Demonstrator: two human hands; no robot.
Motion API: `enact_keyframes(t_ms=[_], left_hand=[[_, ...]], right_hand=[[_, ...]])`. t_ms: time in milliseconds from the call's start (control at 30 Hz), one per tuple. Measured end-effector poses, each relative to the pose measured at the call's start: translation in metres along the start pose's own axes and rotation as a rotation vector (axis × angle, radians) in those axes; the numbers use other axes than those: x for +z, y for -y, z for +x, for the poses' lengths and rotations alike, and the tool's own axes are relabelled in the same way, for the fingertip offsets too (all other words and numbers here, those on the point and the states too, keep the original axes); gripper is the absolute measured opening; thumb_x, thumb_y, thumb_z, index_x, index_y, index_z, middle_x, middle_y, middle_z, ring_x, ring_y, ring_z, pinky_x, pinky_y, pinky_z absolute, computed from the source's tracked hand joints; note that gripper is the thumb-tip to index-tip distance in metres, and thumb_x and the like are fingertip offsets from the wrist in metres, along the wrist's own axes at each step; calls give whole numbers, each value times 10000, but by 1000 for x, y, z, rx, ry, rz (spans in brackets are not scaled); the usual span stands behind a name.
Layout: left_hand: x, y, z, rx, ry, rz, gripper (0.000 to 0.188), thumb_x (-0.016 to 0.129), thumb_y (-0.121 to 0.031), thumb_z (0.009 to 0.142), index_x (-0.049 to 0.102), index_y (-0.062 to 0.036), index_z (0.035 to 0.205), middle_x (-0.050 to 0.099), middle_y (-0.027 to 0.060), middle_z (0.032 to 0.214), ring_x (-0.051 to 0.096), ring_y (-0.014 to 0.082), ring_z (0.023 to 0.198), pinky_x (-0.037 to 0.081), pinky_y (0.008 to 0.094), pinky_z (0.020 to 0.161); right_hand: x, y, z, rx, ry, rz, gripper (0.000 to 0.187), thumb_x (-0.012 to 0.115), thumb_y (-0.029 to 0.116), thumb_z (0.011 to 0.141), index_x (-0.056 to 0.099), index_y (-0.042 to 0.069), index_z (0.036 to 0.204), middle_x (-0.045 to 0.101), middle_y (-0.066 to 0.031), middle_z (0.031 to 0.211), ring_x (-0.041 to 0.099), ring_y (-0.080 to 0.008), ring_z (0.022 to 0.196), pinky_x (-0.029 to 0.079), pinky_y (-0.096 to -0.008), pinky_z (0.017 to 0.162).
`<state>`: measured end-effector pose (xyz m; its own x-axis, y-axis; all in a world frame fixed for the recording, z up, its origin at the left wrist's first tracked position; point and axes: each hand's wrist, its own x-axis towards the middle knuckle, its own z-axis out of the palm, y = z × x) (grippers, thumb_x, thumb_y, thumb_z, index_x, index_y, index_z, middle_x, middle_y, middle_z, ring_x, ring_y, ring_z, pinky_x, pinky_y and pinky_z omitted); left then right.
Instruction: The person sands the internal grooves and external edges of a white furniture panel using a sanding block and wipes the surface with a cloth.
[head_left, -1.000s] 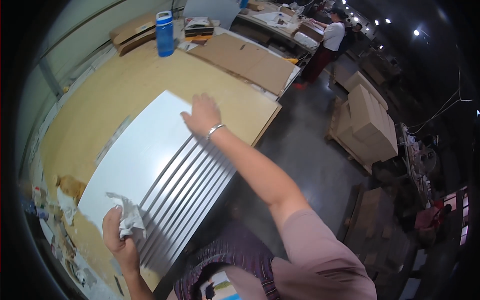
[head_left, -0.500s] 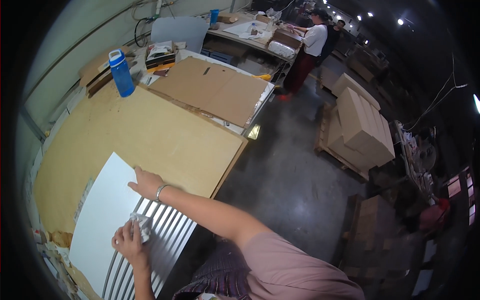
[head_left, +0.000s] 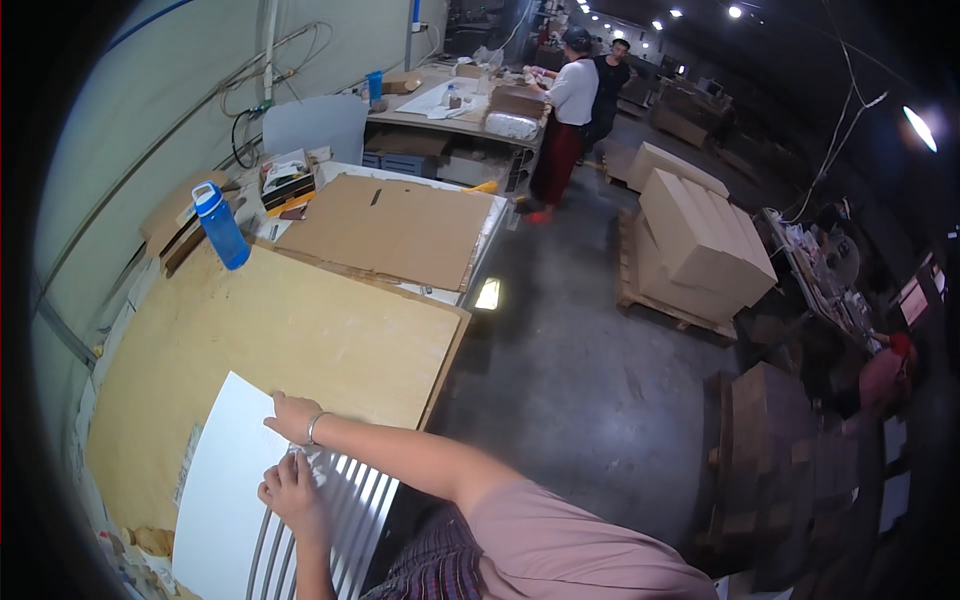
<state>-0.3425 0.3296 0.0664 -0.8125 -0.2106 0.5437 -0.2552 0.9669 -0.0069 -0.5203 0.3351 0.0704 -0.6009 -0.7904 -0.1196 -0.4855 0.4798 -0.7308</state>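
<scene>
At seven o'clock in the view, a flat white panel with long grey grooves [head_left: 215,490] lies on a yellow, board-topped worktop [head_left: 300,330], its near end cut off by the frame. The left hand [head_left: 289,494] pinches a crumpled white wad [head_left: 314,464] in curled fingers, over the grooves. Twelve o'clock from it, the right hand [head_left: 293,418] rests at the panel's far right edge, fingers together; whether they grip or merely press, I cannot tell.

If that hand bears too lightly, a hard push of the wad could skid the panel. A thick fold could snag in a groove, and the silver-coloured bracelet [head_left: 312,428] could scrape the white face should the wrist drop.

The panel's three o'clock side runs close to the worktop's edge, partly behind the forearm; a slip that way risks a fall to the grey floor [head_left: 560,360]. Toward twelve o'clock there is more room: bare worktop reaches the blue bottle with a white lid [head_left: 225,235].
</scene>
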Motion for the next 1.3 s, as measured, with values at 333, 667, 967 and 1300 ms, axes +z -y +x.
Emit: enact_keyframes(t_ms=[333,667,967,1300], left_hand=[[3,14,-5,33,-14,10,369,692,-150,745,661,-47,1098,643,88,1068,556,280,1015,368,466,901],[-45,63,-71,-64,65,22,317,730,-204,682,697,-113,985,621,79,971,576,291,966,365,448,838],[-16,47,-49,-47,30,48,220,659,-133,735,665,-69,946,621,77,970,579,265,939,381,423,819],[-37,35,-54,5,-18,35,304,667,-161,749,680,-60,1035,629,69,977,584,265,915,402,423,798]], right_hand=[[-5,1,-5,15,11,7,560,562,417,981,510,-80,1234,668,-277,1157,670,-381,1076,534,-452,923],[-11,-4,-10,39,27,-4,546,529,415,1004,493,-65,1262,677,-264,1123,671,-370,1045,525,-440,911],[-11,-1,-8,32,61,9,563,539,429,996,497,-63,1265,649,-264,1216,649,-370,1127,517,-441,956],[-10,-1,-11,21,33,-20,549,520,430,1008,491,-54,1265,659,-258,1185,658,-367,1092,517,-443,938]])
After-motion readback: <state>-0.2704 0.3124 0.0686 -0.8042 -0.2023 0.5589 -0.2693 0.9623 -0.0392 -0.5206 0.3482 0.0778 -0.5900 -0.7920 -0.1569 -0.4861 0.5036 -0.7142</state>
